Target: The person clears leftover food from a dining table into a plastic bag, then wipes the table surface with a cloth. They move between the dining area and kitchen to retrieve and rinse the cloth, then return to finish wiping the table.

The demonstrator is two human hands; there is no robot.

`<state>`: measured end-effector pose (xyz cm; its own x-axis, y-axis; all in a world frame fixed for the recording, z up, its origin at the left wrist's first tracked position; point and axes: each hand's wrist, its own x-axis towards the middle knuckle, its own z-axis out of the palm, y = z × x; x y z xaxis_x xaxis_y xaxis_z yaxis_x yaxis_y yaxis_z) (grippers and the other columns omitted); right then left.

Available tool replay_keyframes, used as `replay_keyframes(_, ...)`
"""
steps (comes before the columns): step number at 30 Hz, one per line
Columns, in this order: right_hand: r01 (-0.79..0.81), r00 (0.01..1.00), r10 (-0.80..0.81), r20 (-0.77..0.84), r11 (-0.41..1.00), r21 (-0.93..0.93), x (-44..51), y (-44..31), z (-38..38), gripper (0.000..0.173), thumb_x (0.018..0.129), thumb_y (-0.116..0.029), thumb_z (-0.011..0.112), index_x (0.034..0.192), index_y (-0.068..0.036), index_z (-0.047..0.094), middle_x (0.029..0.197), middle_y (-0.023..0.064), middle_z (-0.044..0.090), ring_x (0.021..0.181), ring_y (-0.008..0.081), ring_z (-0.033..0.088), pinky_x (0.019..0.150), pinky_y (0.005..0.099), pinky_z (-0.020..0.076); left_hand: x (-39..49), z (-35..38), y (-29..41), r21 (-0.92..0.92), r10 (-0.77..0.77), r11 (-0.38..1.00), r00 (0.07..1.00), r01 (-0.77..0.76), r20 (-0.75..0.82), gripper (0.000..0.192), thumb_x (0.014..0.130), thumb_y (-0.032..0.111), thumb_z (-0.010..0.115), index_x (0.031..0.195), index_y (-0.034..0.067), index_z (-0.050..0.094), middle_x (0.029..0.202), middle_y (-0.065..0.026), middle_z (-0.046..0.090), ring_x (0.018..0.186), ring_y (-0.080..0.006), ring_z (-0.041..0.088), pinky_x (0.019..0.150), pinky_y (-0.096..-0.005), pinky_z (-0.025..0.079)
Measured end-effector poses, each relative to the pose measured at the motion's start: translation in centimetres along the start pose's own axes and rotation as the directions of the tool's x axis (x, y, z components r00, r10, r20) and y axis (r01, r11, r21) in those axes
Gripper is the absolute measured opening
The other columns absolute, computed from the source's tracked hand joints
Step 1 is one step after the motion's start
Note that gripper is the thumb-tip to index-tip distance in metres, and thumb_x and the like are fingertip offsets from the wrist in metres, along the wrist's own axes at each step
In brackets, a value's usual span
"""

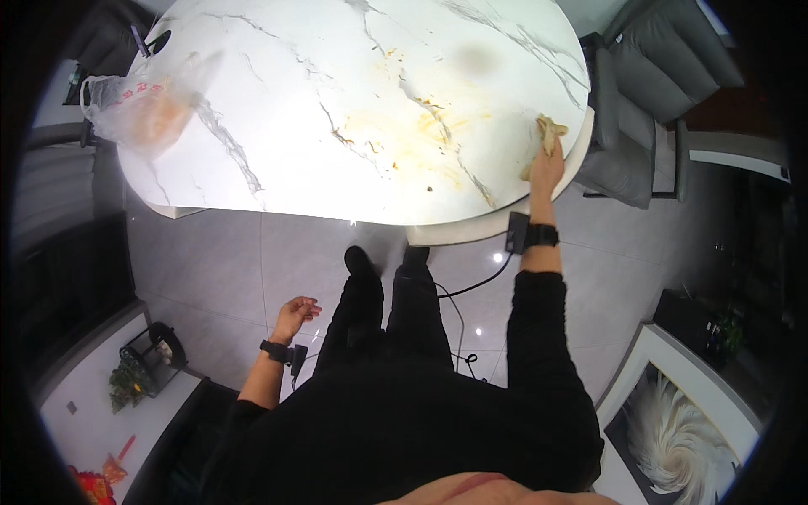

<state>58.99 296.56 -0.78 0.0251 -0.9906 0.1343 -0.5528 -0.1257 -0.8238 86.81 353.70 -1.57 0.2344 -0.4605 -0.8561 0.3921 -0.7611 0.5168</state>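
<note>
My right hand (546, 165) grips a crumpled yellowish cloth (548, 136) near the right edge of a white marble-patterned tabletop (278, 145). Yellow smears (435, 126) and brown food crumbs (341, 136) are spread over the middle and right of that surface. At my left side, away from the table and above the floor, my left hand (297, 315) hangs with nothing in it, its fingers loosely curled and a little apart. Each wrist wears a black strap with a small box; a cable runs from the right box (519, 232).
A clear plastic bag (148, 117) with something orange inside lies at the table's left end, near a dark stand (154, 43). Beyond the right edge stand grey padded chairs (622, 132). Loose cables (461, 315) hang beside my legs above the grey tiled floor (208, 265).
</note>
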Motion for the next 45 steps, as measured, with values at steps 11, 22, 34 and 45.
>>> replay_keyframes(11,0.645,0.759,-0.581,0.292,0.733,-0.216,-4.8,-8.7,14.9,0.038,0.083,0.002,0.05,0.119,-0.006,0.06,0.119,0.0161,0.061,0.096,0.0342,0.061,0.081,0.0441,0.048,0.8,-0.5,2.9,0.014,0.04,0.999,0.996,-0.041,0.077,0.029,0.1,0.028,0.053,0.113,0.004,0.062,0.101,-0.0069,0.071,0.091,-0.0125,0.065,0.083,-0.0269,0.049)
replay_keyframes(22,0.058,0.998,-0.051,-0.044,0.98,0.191,6.7,-2.1,4.1,0.047,0.088,-0.002,0.048,0.135,-0.002,0.052,0.13,0.014,0.059,0.12,0.0244,0.055,0.104,0.0329,0.0397,3.0,-4.3,4.5,0.071,0.048,0.996,0.999,-0.047,-0.008,0.028,0.098,0.026,0.054,0.11,0.002,0.063,0.095,-0.0077,0.072,0.083,-0.0123,0.066,0.076,-0.0249,0.05)
replay_keyframes(34,0.696,0.594,-0.603,0.532,0.717,0.036,1.4,-7.1,14.5,0.045,0.087,0.0,0.045,0.13,-0.007,0.056,0.132,0.0131,0.057,0.121,0.0299,0.052,0.102,0.04,0.0409,2.4,2.9,6.0,-0.104,-0.139,0.987,0.977,0.123,-0.161,0.03,0.097,0.026,0.054,0.111,0.001,0.062,0.096,-0.0106,0.072,0.084,-0.0147,0.067,0.074,-0.025,0.05)
replay_keyframes(45,0.207,0.96,-0.207,0.19,0.978,0.016,22.8,-4.5,13.4,0.054,0.083,0.007,0.05,0.136,-0.003,0.05,0.13,0.0175,0.058,0.117,0.0296,0.057,0.1,0.0365,0.044,2.6,8.2,7.7,-0.171,-0.147,0.98,0.955,0.104,-0.257,0.029,0.098,0.026,0.054,0.11,0.0,0.063,0.095,-0.0092,0.072,0.083,-0.0143,0.068,0.07,-0.024,0.051)
